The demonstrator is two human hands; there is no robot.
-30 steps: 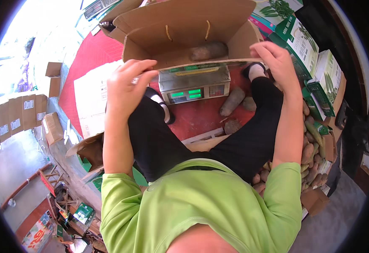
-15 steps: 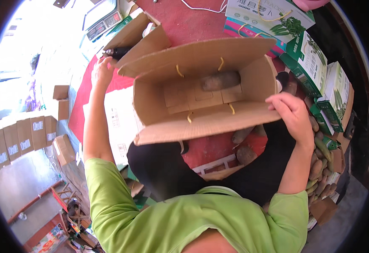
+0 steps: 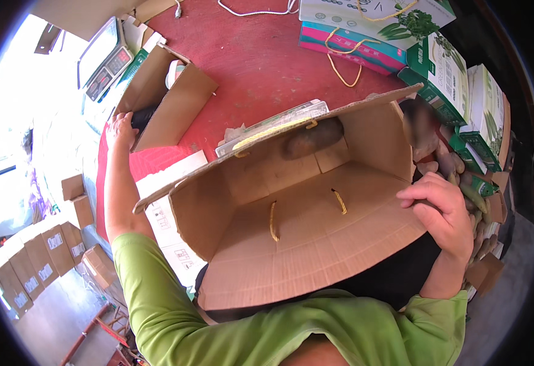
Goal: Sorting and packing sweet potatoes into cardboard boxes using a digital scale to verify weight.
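A large open brown carton (image 3: 316, 250) with yellow rope handles (image 3: 273, 221) leans toward me across my lap. Inside it lies a dark, oblong, blurred root vegetable (image 3: 317, 138). My right hand (image 3: 443, 210) is curled at the right edge of the carton's near flap, fingertips over the cardboard. Off to the left, my left hand (image 3: 122, 129) reaches to a smaller open brown box (image 3: 187, 113), its fingers closed around the end of a black cylindrical object (image 3: 143, 117) lying there. The hand hides that object's near end. A tape roll (image 3: 174, 73) also sits in this box.
A digital scale (image 3: 103, 67) stands beyond the small box at far left. Green-white printed boxes (image 3: 447, 79) and a blue-pink box (image 3: 352, 52) line the far right, above loose tubers (image 3: 444, 160). Clear plastic packs (image 3: 273, 125) lie behind the carton on red flooring (image 3: 242, 49).
The carton has tipped more toward me, its near flap coming down over my lap. My left hand has moved onto the black object's end. My right hand stays by the flap edge.
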